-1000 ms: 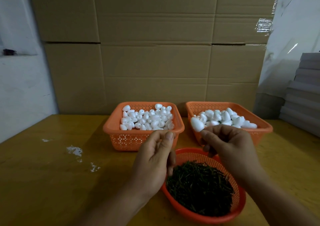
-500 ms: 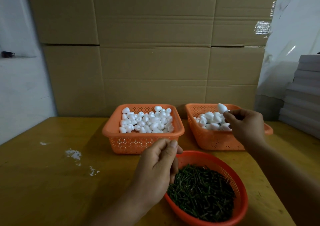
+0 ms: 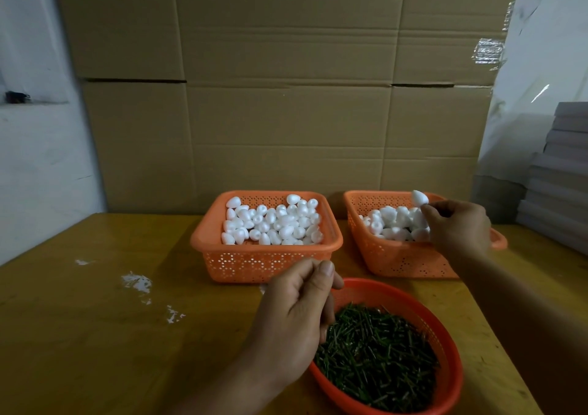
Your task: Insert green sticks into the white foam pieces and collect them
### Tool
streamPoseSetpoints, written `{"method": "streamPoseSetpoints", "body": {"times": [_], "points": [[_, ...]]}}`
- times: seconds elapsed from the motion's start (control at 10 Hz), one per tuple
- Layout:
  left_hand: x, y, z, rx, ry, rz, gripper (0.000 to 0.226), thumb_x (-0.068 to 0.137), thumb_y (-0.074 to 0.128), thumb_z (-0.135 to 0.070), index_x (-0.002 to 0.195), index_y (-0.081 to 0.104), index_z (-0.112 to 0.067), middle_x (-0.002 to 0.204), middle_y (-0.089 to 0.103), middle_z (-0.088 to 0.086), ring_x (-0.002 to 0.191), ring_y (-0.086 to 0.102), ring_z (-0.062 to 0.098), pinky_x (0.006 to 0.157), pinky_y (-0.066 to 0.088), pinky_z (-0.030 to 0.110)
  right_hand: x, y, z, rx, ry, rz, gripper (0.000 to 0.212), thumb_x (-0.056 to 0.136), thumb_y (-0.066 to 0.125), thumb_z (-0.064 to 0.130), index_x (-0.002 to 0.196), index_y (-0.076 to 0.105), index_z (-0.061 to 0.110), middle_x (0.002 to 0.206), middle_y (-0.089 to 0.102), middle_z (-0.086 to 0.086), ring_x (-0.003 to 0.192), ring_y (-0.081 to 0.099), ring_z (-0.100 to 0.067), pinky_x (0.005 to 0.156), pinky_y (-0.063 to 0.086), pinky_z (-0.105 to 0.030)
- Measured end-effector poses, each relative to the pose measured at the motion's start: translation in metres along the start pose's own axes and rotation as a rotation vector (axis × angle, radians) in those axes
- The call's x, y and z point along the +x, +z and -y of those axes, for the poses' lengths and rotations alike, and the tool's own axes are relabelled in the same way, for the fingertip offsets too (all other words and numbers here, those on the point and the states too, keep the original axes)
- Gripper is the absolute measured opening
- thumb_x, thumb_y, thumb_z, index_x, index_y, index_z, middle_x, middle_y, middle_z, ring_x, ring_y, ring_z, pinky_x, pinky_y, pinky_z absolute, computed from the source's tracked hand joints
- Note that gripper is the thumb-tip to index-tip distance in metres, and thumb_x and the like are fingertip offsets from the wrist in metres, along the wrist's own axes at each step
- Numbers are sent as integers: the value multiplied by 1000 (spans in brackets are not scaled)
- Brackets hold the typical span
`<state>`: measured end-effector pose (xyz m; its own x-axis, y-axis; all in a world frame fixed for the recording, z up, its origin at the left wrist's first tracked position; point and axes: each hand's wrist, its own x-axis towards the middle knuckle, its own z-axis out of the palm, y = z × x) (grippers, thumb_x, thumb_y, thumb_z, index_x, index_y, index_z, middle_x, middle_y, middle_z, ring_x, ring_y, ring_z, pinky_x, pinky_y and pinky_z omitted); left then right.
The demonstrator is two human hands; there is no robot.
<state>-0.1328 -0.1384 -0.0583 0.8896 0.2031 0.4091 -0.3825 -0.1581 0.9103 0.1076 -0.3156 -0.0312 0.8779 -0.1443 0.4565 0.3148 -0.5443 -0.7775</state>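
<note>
My right hand (image 3: 458,227) hovers over the right orange basket (image 3: 397,262) and pinches a white foam piece (image 3: 419,197) at its fingertips, just above the foam pieces lying inside. No stick shows on that piece. My left hand (image 3: 296,316) is curled at the left rim of the round orange basket (image 3: 445,335), its lower fingers reaching down onto the green sticks (image 3: 378,357). Thumb and forefinger are pressed together; whether they hold a stick is hidden. The left orange basket (image 3: 267,263) holds several white foam pieces (image 3: 273,223).
All the baskets stand on a yellow wooden table (image 3: 95,319) with white flecks (image 3: 136,282) on its left part. Large cardboard boxes (image 3: 286,96) form a wall behind. Grey stacked boards (image 3: 560,176) sit at the right edge.
My right hand carried the foam piece from the middle, near my left hand, out over the right basket. My left hand sank a little towards the sticks.
</note>
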Motion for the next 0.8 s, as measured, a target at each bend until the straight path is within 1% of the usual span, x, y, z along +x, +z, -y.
{"method": "streamPoseSetpoints", "body": {"times": [0.1,0.2,0.3,0.4,0.5,0.6,0.7,0.8], "points": [[0,0,0,-5,3,0,31,96,46,-45,84,64,-22,62,52,5,50,48,15,47,39,18,4,2,2,-75,30,-1,14,93,66,31,92,77,22,82,72,-2,75,68,-25,72,61,-52],[0,0,0,2,8,0,32,95,46,-46,84,63,-20,62,52,6,50,47,15,47,38,18,8,2,3,-144,36,20,15,94,65,29,94,77,19,81,72,-5,72,67,-26,69,60,-47],[1,1,0,1,9,2,33,94,46,-47,84,63,-21,62,52,4,50,47,14,48,38,18,13,3,2,-180,41,38,17,92,66,28,90,78,17,81,72,-10,73,67,-29,70,60,-47],[0,1,1,7,13,0,33,94,46,-47,84,63,-20,61,53,4,50,48,14,48,39,19,19,3,1,-203,65,41,18,92,67,27,85,77,13,79,70,-12,74,66,-31,70,58,-44],[1,1,1,-2,14,-2,34,93,47,-48,84,63,-19,61,52,5,50,47,14,48,39,19,24,5,-1,-228,84,57,23,91,66,25,77,73,9,73,68,-12,68,65,-30,65,54,-40],[1,1,0,-15,16,-3,34,93,47,-47,84,63,-18,61,52,5,50,47,14,47,38,19,27,5,-3,-241,98,67,24,90,64,22,72,69,7,72,67,-15,68,66,-33,65,55,-43],[1,1,1,-21,14,3,33,94,47,-45,84,63,-19,61,52,5,49,47,14,47,38,18,27,6,-3,-247,103,81,23,91,64,24,76,71,9,75,69,-14,71,67,-33,70,59,-46],[1,1,1,-33,2,-4,33,95,47,-45,83,63,-20,61,52,5,49,47,14,47,38,19,23,4,-3,-252,78,51,25,90,62,25,73,72,10,73,68,-15,70,65,-34,64,53,-40]]}}
